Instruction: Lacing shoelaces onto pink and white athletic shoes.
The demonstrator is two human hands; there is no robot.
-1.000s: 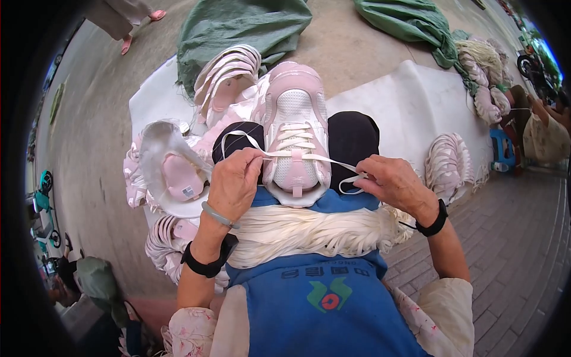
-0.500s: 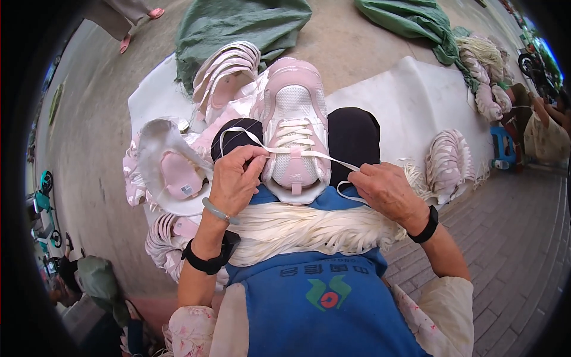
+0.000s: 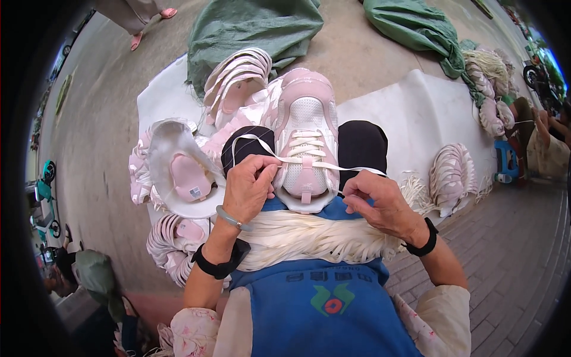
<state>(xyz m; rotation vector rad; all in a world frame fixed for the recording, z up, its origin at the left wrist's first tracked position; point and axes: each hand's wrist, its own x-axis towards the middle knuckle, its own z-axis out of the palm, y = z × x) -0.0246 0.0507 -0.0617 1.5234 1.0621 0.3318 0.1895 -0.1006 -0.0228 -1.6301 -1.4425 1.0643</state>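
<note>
My right hand (image 3: 383, 205) had just come down and in toward the shoe (image 3: 308, 113); the lace (image 3: 360, 169), a half-second before running into those fingers with a loop hanging below, now stretched past them, over the knuckles. The thumb and forefinger stood close together, and I could not tell whether they gripped anything. My left hand (image 3: 248, 185) stayed narrow, pinching the lace just beside the collar, a slack arc of it over my left knee (image 3: 247, 134). The shoe sat between my knees, toe away from me. The lace crossed through the tongue loop (image 3: 307, 161) with no knot, so I judged the right side was being regripped, the lacing unfinished.
</note>
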